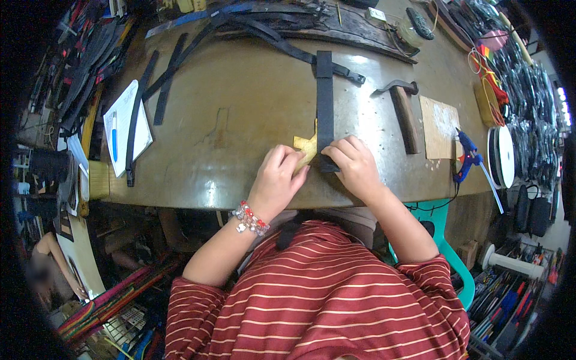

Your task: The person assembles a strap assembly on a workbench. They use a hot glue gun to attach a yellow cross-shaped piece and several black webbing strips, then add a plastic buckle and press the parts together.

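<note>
Seen from above, at the near edge of a brown tabletop (198,150): pinching an irregular yellow piece (308,146) between thumb and fingers of the left hand (276,177), and gripping the near end of a wide black strap (324,108) with the right hand (357,166). With the two hands apart but near each other, and with beaded bracelets (249,218) at the left wrist. Beside the left edge of the strap, the yellow piece, too closely set to tell contact. To the right, in order: a hammer (405,120) with wooden handle, a cardboard sheet (440,120) with pale marks, a blue glue gun (470,157), and a white-sided spool (505,157). To the left, white paper (141,133) beneath a blue pen (114,139) and a narrow black strap (135,114). Toward the far side, a black buckle (356,78) on webbing.
</note>
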Demonstrator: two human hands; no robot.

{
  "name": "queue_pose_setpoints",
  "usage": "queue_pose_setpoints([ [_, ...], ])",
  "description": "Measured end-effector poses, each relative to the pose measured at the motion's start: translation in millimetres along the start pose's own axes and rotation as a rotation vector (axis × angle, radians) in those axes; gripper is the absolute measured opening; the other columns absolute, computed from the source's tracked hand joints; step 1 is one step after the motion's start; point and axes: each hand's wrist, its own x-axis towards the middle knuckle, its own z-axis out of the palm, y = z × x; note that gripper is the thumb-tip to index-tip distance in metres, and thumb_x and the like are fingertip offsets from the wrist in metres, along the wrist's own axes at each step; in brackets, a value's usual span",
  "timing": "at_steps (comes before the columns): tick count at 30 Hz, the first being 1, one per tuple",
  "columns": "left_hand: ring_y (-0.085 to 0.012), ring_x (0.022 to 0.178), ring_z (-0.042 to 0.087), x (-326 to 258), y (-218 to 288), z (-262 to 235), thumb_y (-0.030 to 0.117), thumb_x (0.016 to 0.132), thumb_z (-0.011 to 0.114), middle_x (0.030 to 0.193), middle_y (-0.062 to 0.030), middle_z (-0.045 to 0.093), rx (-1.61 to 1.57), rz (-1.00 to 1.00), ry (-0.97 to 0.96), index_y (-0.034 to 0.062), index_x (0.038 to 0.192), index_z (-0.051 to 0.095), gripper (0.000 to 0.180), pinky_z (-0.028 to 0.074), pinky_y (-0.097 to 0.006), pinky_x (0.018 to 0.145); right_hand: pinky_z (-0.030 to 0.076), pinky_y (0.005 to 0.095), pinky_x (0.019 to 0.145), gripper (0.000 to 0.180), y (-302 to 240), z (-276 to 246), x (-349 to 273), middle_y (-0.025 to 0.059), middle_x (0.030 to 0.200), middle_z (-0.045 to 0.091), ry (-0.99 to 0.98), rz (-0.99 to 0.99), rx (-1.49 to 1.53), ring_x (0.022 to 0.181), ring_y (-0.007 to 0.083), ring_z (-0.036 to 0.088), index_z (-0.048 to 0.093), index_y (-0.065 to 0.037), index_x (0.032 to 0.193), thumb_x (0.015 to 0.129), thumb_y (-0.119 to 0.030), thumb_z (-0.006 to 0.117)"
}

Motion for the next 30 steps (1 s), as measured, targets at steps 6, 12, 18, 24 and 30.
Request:
queue_pose_setpoints([
  [6,-0.0255,0.083,0.058,-0.4,0.2,1.3,0.007,0.076,0.073,0.091,-0.0096,0.056,0.009,0.003,0.018,0.0019,0.101,0.065,0.026,0.049,-0.035,0.074,0.044,0.0346,0.072,0.022,3.6,1.0,4.6,0.0031,0.088,0.058,0.01,-0.072,0.008,0.082,0.0227,0.054,0.065,-0.008,0.091,0.07,-0.008,0.059],
  [12,-0.024,0.081,0.058,0.1,-0.2,1.3,0.006,0.076,0.072,0.091,-0.0097,0.056,0.002,0.003,0.024,0.0021,0.101,0.064,0.027,0.049,-0.034,0.073,0.046,0.0359,0.077,0.034,4.0,1.5,0.1,0.0055,0.093,0.06,-0.02,-0.064,-0.011,0.088,0.0244,0.057,0.063,-0.007,0.094,0.06,-0.002,0.063],
  [18,-0.0235,0.081,0.058,-0.6,0.7,-0.6,0.005,0.076,0.072,0.091,-0.0101,0.056,0.017,-0.017,-0.018,0.0017,0.101,0.064,0.026,0.049,-0.034,0.072,0.044,0.0349,0.071,0.021,2.0,2.3,4.5,0.0036,0.087,0.057,0.005,-0.045,0.012,0.083,0.0225,0.054,0.063,-0.008,0.09,0.07,-0.008,0.06],
  [24,-0.0251,0.088,0.059,31.2,-2.2,-23.5,0.003,0.079,0.066,0.093,-0.01,0.059,-0.085,-0.111,-0.248,0.0029,0.1,0.066,0.021,0.05,-0.035,0.079,0.043,0.0345,0.071,0.021,4.6,-1.3,4.4,0.0035,0.087,0.057,-0.024,-0.075,0.013,0.082,0.0223,0.053,0.063,-0.008,0.09,0.069,-0.008,0.06],
  [30,-0.0234,0.099,0.057,96.0,-24.6,-16.5,0.003,0.079,0.056,0.105,-0.0044,0.063,0.147,0.485,-0.339,0.0048,0.102,0.066,0.025,0.049,-0.035,0.087,0.043,0.0352,0.071,0.022,-2.0,-2.4,7.7,0.0038,0.088,0.056,0.018,-0.064,-0.014,0.084,0.0216,0.053,0.062,-0.008,0.093,0.071,-0.01,0.059],
])
